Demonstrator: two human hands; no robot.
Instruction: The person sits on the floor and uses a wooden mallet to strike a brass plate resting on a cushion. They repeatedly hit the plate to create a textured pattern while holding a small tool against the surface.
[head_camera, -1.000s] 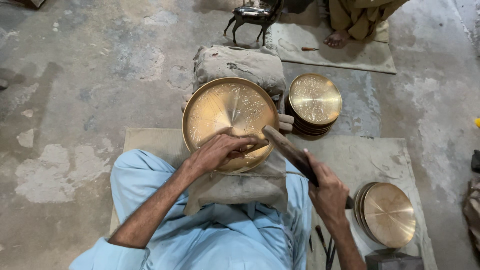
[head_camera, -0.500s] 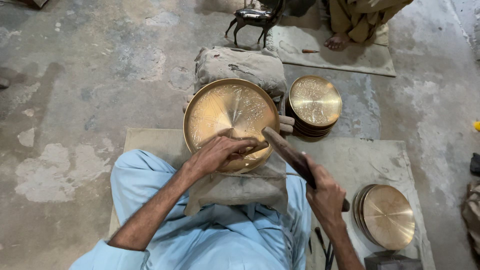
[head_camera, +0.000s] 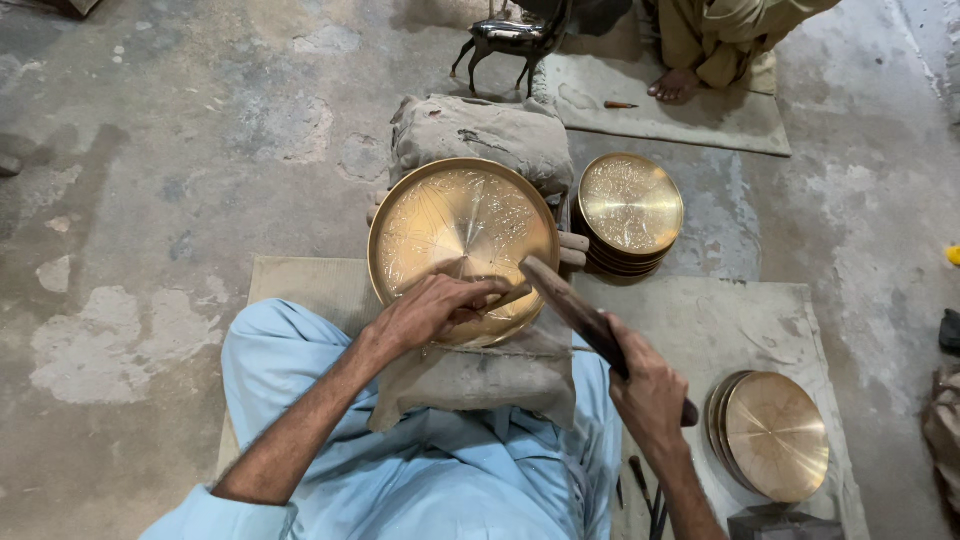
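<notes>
Left hand (head_camera: 432, 310) pins chisel (head_camera: 508, 297) on brass plate (head_camera: 455, 225); right hand (head_camera: 648, 385) grips mallet (head_camera: 580, 315).

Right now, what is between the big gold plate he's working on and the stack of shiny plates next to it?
In the head view, toes poke out between the large brass plate and the stack of engraved brass plates, beside the cloth-covered block's edge.

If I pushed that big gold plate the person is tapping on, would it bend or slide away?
Probably neither. The big gold plate looks like stiff metal with a raised rim, so it likely stays rigid. It leans on a cloth-wrapped cushion, with the left hand pressing a small tool against it, so it should grip. Let go, it might tip or slide down.
</notes>
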